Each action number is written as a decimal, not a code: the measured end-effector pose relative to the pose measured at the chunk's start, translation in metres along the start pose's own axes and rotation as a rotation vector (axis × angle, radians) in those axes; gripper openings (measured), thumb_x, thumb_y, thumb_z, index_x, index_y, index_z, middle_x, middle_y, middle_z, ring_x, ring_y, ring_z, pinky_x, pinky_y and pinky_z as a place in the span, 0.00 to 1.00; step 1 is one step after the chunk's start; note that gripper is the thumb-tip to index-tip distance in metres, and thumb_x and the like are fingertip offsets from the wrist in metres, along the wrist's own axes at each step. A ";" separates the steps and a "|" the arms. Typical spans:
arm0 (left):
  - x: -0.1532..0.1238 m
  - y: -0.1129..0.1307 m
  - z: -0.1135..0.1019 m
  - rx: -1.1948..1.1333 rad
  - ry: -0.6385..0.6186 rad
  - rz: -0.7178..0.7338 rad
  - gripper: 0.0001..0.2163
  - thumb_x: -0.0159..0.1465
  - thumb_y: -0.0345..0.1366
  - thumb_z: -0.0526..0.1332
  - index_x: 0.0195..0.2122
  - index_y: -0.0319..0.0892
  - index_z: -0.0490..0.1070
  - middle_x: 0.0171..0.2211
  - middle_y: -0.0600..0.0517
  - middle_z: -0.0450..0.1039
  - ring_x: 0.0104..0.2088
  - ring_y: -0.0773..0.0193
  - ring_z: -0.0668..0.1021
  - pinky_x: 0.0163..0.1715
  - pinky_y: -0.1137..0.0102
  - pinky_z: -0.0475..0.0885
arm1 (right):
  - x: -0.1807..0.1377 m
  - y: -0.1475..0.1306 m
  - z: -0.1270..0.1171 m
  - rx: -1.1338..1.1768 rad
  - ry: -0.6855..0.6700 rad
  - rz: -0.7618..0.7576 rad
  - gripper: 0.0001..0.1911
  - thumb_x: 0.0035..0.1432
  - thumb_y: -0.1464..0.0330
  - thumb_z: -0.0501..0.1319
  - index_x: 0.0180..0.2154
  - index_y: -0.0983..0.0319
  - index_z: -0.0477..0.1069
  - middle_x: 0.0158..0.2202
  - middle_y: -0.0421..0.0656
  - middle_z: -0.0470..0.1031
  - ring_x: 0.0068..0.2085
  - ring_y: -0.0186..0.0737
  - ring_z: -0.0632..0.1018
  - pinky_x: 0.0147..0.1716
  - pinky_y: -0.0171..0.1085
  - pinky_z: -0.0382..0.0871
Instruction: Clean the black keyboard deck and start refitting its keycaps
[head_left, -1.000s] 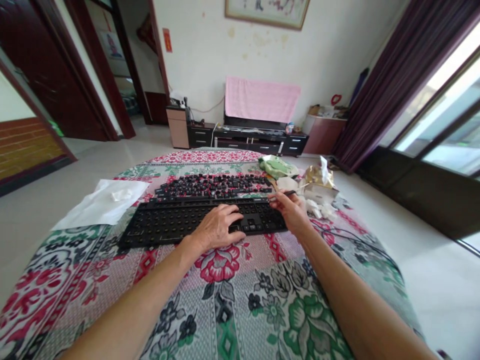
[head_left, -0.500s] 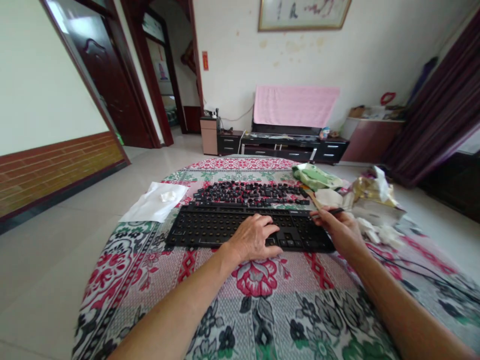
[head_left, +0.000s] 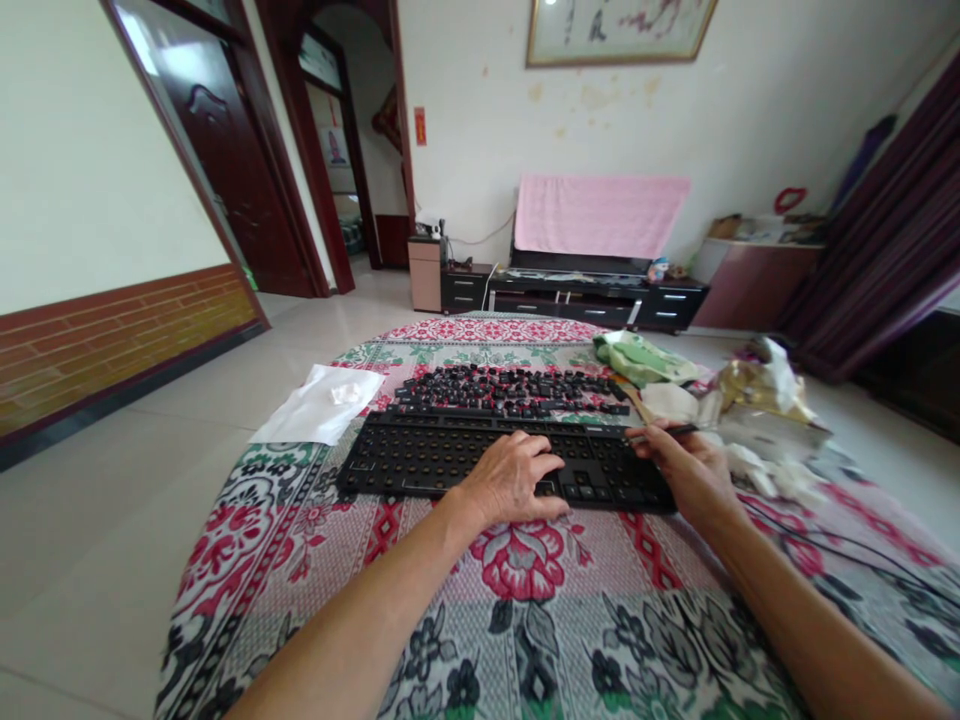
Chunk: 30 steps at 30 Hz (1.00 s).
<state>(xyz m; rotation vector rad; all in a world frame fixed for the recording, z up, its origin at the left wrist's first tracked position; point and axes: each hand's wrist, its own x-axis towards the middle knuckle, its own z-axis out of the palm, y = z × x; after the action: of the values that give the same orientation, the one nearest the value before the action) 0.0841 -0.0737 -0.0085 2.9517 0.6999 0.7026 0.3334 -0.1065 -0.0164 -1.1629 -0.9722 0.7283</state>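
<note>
A black keyboard base (head_left: 427, 460) with most keycaps removed lies across a round table under a floral cloth (head_left: 525, 620). My left hand (head_left: 514, 480) rests on its front middle, fingers curled over the remaining keys and holding nothing. My right hand (head_left: 686, 465) sits at the keyboard's right end, pinching a thin dark stick-like tool (head_left: 667, 432) that points right. Behind the keyboard lies a heap of loose black keycaps (head_left: 510, 388).
A white tissue sheet (head_left: 319, 405) with a crumpled bit lies at the table's left edge. A green cloth (head_left: 645, 358), a gold tissue packet (head_left: 761, 385) and white crumpled wipes (head_left: 765, 468) lie at the right. A black cable (head_left: 847, 545) trails right. A TV stand (head_left: 577, 285) stands against the wall.
The view has swung left, bringing the doorway and brick wall into sight. Both hands stay on the keyboard in nearly the same positions.
</note>
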 end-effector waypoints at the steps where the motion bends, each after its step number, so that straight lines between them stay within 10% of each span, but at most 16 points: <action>1: 0.000 0.000 -0.001 0.002 -0.004 -0.001 0.23 0.55 0.51 0.59 0.46 0.40 0.71 0.44 0.46 0.69 0.42 0.57 0.71 0.42 0.63 0.68 | 0.000 0.000 0.001 0.002 0.003 0.003 0.11 0.46 0.62 0.66 0.30 0.59 0.68 0.31 0.39 0.77 0.26 0.32 0.72 0.27 0.32 0.67; 30: -0.001 -0.008 -0.002 0.005 -0.018 -0.030 0.23 0.55 0.49 0.60 0.46 0.40 0.70 0.47 0.45 0.69 0.46 0.55 0.70 0.44 0.61 0.69 | -0.002 -0.010 0.017 -0.217 -0.055 -0.059 0.15 0.46 0.57 0.64 0.29 0.60 0.67 0.29 0.42 0.76 0.24 0.33 0.71 0.27 0.34 0.66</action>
<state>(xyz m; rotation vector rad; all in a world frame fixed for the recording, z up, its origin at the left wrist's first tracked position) 0.0788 -0.0674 -0.0081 2.9417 0.7447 0.6725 0.3167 -0.1040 -0.0061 -1.3015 -1.1484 0.6212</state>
